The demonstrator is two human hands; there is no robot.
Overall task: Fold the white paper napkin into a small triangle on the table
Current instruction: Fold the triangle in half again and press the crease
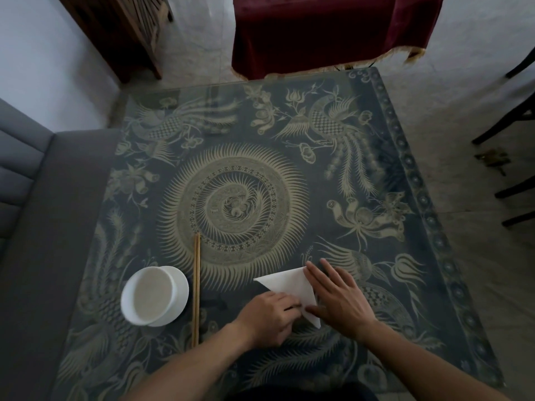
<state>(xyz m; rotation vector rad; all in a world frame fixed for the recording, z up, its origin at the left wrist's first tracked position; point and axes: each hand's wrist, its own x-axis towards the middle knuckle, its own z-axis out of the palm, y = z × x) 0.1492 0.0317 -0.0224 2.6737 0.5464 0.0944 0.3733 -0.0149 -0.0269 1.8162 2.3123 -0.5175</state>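
Observation:
The white paper napkin (285,283) lies as a folded triangle on the patterned glass-topped table (376,157), near its front edge. My right hand (335,296) lies flat with straight fingers along the napkin's right side, pressing it down. My left hand (267,316) sits at the napkin's lower left edge, its fingers curled and pinching the paper there. The napkin's lower corner pokes out between the two hands; part of it is hidden under them.
A white bowl (150,296) on a white saucer stands at the front left. A pair of wooden chopsticks (197,287) lies upright beside it. A grey sofa (43,227) borders the table's left; a red-draped table (318,33) stands beyond.

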